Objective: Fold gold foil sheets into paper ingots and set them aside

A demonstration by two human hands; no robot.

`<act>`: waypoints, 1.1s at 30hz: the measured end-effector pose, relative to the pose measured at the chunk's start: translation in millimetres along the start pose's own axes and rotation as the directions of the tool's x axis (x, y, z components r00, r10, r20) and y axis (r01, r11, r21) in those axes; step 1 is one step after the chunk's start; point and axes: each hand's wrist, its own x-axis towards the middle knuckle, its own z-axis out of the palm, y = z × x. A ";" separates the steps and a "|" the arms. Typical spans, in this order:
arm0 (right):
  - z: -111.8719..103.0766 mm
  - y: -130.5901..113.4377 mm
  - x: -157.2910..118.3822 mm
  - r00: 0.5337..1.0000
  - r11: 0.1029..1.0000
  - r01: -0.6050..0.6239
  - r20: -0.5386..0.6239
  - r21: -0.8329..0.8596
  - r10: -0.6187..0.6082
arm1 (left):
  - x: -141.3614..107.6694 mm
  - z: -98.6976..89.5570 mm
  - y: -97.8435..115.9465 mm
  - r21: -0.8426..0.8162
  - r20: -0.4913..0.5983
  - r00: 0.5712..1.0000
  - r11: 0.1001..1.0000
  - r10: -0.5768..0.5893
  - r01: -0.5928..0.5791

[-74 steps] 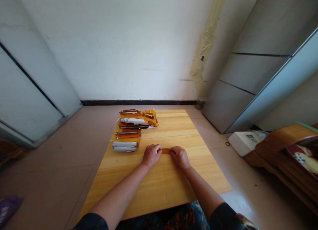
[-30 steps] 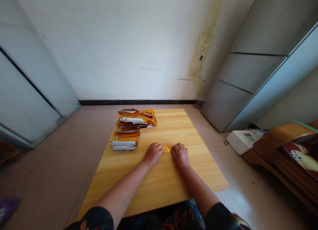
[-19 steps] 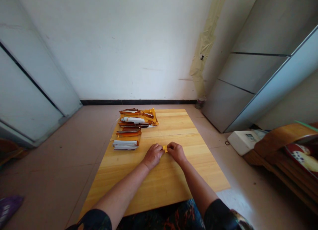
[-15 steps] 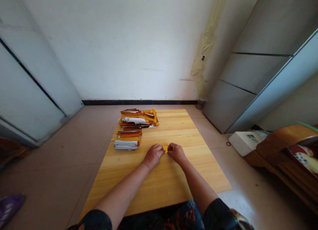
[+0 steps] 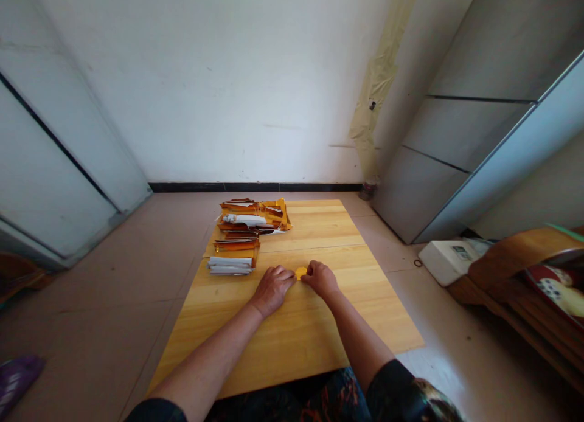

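Fingers (image 5: 289, 275) of left hand (image 5: 272, 289) and right hand (image 5: 322, 280) pinched on yellow piece (image 5: 300, 273), broad tabletop (image 5: 365, 315) out to the right edge (image 5: 382, 276).

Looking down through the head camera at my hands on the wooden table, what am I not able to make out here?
All in the head view:
- Yellow piece: right end hidden by the right hand; whether the left hand pinches or merely touches it is too small to tell.
- Label on the white box: too small to read.
- Purple object: cut off by the left edge.
- Wooden furniture: cut off by the right edge.
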 end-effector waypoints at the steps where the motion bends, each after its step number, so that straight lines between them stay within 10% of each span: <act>1: 0.4 -1.0 -0.4 1.000 1.000 -0.010 -0.005 -0.002 0.010 | 0.1 -0.3 0.3 0.001 0.009 1.000 1.000 -0.007 0.007; 25: -8.9 29.5 1.4 0.987 0.975 -0.105 -0.098 0.197 0.126 | -1.0 -1.3 1.1 0.009 0.014 0.999 1.000 -0.029 0.029; 33: 7.0 -1.2 -5.1 0.996 0.959 0.026 -0.092 0.284 0.001 | -1.2 -0.3 0.8 -0.008 0.009 0.999 0.999 -0.031 0.031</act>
